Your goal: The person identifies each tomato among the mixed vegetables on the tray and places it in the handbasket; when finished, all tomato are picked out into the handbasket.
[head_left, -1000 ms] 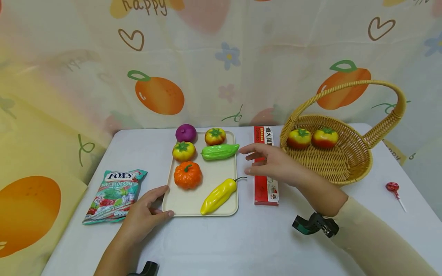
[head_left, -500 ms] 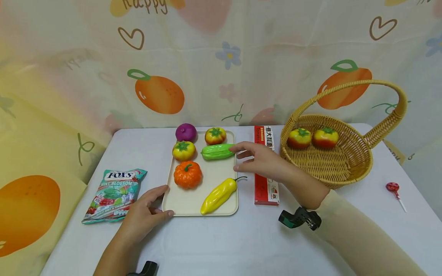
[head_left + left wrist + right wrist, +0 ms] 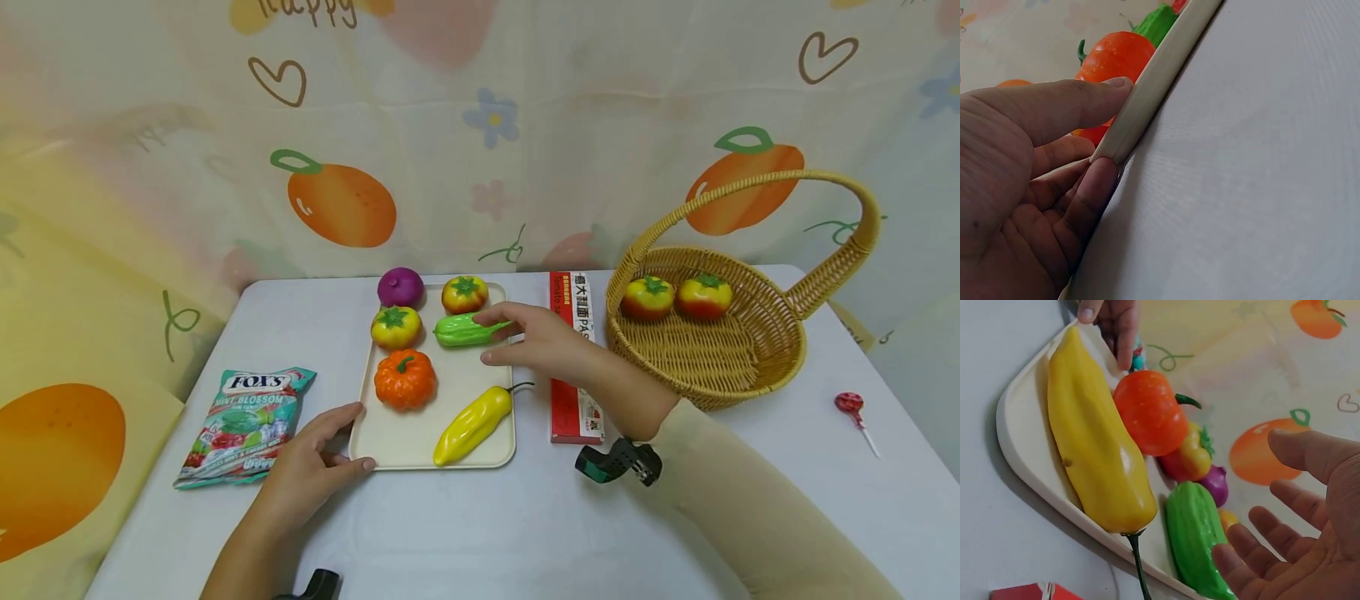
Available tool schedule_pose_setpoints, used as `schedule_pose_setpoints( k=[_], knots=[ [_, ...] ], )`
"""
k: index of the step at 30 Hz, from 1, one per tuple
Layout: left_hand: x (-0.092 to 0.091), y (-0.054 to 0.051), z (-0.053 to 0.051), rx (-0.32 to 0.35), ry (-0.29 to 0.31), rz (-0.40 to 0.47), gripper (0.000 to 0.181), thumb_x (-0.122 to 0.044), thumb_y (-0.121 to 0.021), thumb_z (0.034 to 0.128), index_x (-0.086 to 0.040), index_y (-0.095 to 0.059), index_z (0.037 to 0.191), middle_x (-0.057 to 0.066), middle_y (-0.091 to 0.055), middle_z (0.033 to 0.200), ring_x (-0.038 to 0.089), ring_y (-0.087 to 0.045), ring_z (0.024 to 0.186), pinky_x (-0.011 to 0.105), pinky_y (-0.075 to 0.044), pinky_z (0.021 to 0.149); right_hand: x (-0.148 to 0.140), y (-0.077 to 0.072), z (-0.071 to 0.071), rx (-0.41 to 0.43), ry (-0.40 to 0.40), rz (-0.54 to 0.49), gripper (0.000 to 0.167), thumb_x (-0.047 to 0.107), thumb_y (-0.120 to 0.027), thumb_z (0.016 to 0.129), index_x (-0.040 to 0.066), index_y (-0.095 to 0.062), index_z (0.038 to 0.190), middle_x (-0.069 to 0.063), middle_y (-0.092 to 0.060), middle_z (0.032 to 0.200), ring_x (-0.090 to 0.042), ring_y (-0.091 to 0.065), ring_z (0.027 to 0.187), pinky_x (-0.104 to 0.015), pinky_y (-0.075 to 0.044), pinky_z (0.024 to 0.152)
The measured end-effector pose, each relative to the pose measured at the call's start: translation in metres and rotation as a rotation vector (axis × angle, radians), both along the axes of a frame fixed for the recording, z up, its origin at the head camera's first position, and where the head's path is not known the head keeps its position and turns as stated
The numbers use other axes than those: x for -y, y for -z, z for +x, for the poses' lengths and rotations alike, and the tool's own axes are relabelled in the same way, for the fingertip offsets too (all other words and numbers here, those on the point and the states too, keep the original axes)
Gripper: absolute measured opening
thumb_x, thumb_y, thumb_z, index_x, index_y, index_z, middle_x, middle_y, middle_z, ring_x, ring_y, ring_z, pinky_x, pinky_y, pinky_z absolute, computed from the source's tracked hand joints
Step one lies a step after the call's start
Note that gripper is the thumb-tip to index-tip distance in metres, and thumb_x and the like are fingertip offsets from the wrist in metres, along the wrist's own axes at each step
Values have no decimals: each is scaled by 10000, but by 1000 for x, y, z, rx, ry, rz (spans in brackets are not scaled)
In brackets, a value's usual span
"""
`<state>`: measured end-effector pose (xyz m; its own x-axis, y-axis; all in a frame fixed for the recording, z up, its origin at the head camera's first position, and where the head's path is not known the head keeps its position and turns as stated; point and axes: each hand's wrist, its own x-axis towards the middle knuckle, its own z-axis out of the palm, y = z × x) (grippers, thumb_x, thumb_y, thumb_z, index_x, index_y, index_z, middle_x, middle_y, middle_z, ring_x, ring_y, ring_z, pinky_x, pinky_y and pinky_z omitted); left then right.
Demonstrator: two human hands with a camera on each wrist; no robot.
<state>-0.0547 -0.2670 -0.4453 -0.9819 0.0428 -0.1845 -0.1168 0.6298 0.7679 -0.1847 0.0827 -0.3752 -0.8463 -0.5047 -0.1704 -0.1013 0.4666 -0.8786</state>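
The cream tray holds a green ridged vegetable, a yellow pepper, an orange pumpkin, two yellow-red tomatoes and a purple onion. My left hand grips the tray's near left corner; in the left wrist view, thumb and fingers of that hand pinch the rim. Above the right end of the green vegetable is my right hand, thumb and fingers apart. In the right wrist view its fingers are spread beside the green vegetable, and whether they touch it I cannot tell.
A wicker basket with two tomatoes stands at the back right. Between tray and basket lies a red box, partly under my right forearm. A candy bag lies left, a red lollipop far right.
My right hand has moved left from over the red box to above the right end of the green vegetable. The left hand stays on the tray corner.
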Motion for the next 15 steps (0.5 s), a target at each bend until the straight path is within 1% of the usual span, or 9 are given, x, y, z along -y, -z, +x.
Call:
schedule_pose_setpoints(
  k=[3, 8, 15],
  knots=[
    [0, 0, 0, -12, 6, 10, 825, -187, -931, 849, -101, -541, 1571, 126, -519, 1593, 218, -643, 877, 228, -588, 767, 4, 1, -4, 0, 12, 0, 546, 241, -804, 969, 194, -620, 1481, 9, -625, 1489, -245, -594, 1337, -489, -534, 1063],
    [0, 2, 0, -13, 11, 16, 825, -195, -930, 852, -101, -539, 1572, 129, -519, 1594, 212, -642, 878, 228, -588, 771, 11, 3, -10, 4, 29, -5, 529, 254, -802, 973, 207, -627, 1470, 21, -631, 1465, -247, -606, 1328, -491, -531, 1069],
    [1, 1, 0, -8, 13, 12, 828, -209, -926, 857, -100, -532, 1577, 130, -517, 1594, 219, -635, 901, 224, -587, 779, 20, 6, -17, -11, 25, -41, 508, 219, -800, 975, 157, -640, 1454, -6, -634, 1446, -258, -613, 1307, -431, -550, 1042]
  ],
)
